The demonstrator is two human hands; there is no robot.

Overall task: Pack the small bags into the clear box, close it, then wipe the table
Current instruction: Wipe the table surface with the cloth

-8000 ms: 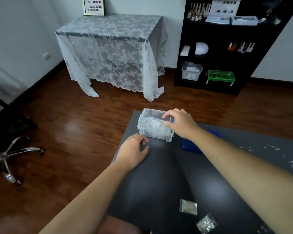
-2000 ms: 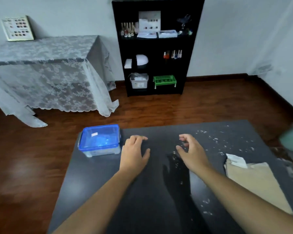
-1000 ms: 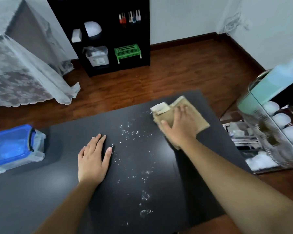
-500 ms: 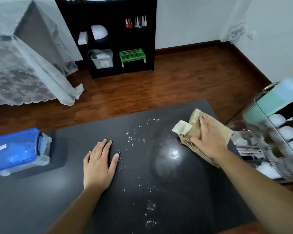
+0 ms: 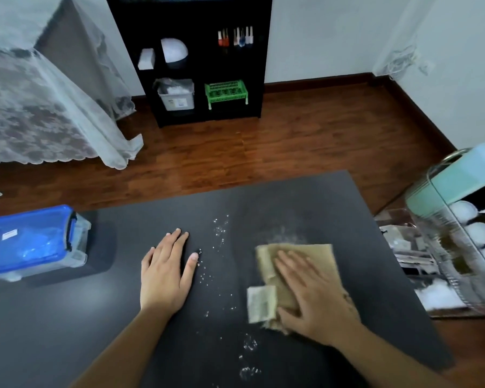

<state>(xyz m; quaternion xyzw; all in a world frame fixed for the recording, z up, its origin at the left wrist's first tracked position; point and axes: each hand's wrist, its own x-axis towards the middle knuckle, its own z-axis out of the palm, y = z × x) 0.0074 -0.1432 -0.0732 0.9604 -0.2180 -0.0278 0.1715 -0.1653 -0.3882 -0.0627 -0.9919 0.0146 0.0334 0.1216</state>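
Right hand (image 5: 314, 298) flat on cloth (image 5: 317, 259) — clear of table (image 5: 333, 191) edges

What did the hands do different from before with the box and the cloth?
The clear box got its blue lid on and both hands let it go; it now sits at the table's left end. The right hand took up the tan cloth, pressed flat on it, and has dragged it nearer the person. The left hand stays flat on the black table. White specks remain.
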